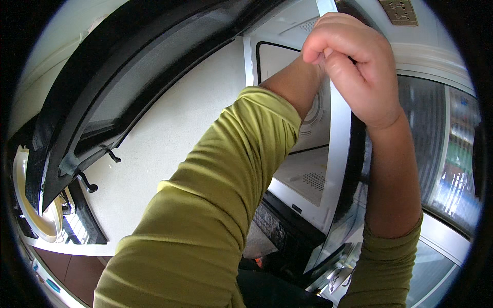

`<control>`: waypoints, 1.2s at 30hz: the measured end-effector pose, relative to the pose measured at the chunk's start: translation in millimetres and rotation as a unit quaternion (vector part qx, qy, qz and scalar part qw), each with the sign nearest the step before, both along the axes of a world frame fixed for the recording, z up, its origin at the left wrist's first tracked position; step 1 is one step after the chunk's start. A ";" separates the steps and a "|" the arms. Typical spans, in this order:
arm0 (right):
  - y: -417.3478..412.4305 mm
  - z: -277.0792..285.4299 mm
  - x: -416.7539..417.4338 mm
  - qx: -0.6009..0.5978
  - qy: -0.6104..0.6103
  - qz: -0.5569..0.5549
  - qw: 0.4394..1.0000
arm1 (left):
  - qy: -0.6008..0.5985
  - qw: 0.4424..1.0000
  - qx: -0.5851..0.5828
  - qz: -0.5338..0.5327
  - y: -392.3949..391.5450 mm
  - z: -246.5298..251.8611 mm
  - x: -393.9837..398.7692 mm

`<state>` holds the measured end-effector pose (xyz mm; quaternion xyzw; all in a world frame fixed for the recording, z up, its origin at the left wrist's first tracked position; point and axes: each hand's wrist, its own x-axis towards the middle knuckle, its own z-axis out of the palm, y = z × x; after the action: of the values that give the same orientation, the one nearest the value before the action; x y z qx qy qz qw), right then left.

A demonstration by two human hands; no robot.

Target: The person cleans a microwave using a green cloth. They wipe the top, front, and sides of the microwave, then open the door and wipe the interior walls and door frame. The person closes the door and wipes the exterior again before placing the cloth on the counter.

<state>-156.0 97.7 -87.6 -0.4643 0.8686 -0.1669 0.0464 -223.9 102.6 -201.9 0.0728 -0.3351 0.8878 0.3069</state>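
My left forearm (pixel 294 82), in a pushed-up olive-green sleeve (pixel 215 184), reaches up across an open microwave oven (pixel 341 142). The left hand itself is hidden behind my right hand (pixel 356 63). That right hand is curled at the left wrist, its thumb and forefinger closed against the skin there. The microwave's black-framed door (pixel 127 65) stands wide open to the left. Part of the pale oven cavity (pixel 296 173), with perforated vents and a ringed round part, shows between the arms.
Two black latch hooks (pixel 88 184) stick out from the door's edge over a white surface (pixel 165 111). Pale curved dishes (pixel 38 219) lie at the far left. A wall socket (pixel 400 11) is at the top right, above a glass-fronted cabinet (pixel 427 127). Brown floor tiles (pixel 73 273) show at the lower left.
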 end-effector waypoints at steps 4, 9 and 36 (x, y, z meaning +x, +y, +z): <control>1.4 -2.1 -2.7 -0.005 0.010 0.011 1.000 | -0.044 0.998 -0.035 0.014 -5.7 -11.8 8.6; 3.9 -1.2 0.4 0.006 0.021 -0.008 1.000 | -0.171 0.978 -0.116 0.033 -8.7 -59.9 18.4; 4.8 -8.1 -5.8 -0.025 0.024 -0.024 0.999 | -0.112 0.942 -0.309 0.069 -5.4 -55.7 31.0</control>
<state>-161.8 102.6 -95.7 -0.4483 0.8759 -0.1783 0.0097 -192.9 97.2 -257.6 -0.1029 -0.0702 0.9692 0.2125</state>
